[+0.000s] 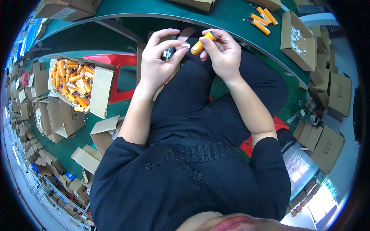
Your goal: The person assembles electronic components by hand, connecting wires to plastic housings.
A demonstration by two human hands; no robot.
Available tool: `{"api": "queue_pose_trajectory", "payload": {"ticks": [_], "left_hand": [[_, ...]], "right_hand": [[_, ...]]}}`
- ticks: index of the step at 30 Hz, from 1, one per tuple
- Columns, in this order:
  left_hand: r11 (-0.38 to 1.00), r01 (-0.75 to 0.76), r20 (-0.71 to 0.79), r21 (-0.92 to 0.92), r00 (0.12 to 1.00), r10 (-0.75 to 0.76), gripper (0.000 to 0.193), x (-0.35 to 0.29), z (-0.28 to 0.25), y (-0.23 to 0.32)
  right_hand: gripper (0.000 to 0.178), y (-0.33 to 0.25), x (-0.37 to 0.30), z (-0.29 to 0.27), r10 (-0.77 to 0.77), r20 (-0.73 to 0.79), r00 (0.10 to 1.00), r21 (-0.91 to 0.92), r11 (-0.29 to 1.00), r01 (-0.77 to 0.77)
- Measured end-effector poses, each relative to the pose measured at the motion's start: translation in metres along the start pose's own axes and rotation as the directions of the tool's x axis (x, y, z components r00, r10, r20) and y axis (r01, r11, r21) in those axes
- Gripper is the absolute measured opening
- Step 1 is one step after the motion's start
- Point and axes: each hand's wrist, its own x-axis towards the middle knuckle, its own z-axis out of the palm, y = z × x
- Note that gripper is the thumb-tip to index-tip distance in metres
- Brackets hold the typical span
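Over lap (185, 96): left fingers (172, 43) pinching one white piece (186, 45); right fingers (212, 48), one orange cylinder (197, 47).

slanted orange battery (201, 45), wired end rightward, small white piece (186, 45) near

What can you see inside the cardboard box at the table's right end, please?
Small white pieces lie scattered in the cardboard box; whatever is directly beneath them is covered and cannot be seen.

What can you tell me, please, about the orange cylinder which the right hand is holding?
The orange cylinder has a smooth, plastic-looking wrap. Thin wires, one red, leave its upper right end. It is held aslant in the right hand, between thumb and fingers, its other end toward the left hand.
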Motion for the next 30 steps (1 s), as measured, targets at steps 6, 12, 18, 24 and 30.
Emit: {"api": "queue_pose_trajectory", "payload": {"ticks": [6, 12, 18, 24, 30], "left_hand": [[0.985, -0.142, -0.005, 0.096, 0.99, 0.143, 0.01, -0.004, 0.005, -0.002], [0.93, -0.235, 0.041, 0.284, 0.972, 0.233, 0.011, -0.005, 0.012, -0.004], [0.882, -0.204, 0.149, 0.425, 0.977, 0.154, 0.018, -0.009, 0.021, 0.009], [0.815, -0.056, 0.159, 0.577, 0.986, -0.045, 0.02, -0.012, 0.034, 0.018], [0.891, 0.116, 0.045, 0.439, 0.988, -0.15, 0.017, -0.004, 0.019, -0.034]], "right_hand": [[0.027, 0.001, -0.002, 0.003, 0.017, 0.0, 1.0, 0.001, 1.0, -0.017], [0.026, 0.005, -0.005, 0.006, 0.013, -0.03, 0.999, -0.064, 0.998, -0.015], [0.025, 0.014, -0.004, 0.002, -0.052, -0.036, 0.998, -0.236, 0.971, 0.042], [0.025, 0.017, -0.004, 0.0, -0.042, -0.045, 0.998, -0.289, 0.957, 0.028], [0.026, -0.002, -0.007, 0.002, -0.071, -0.021, 0.997, -0.153, 0.986, 0.067]]}}
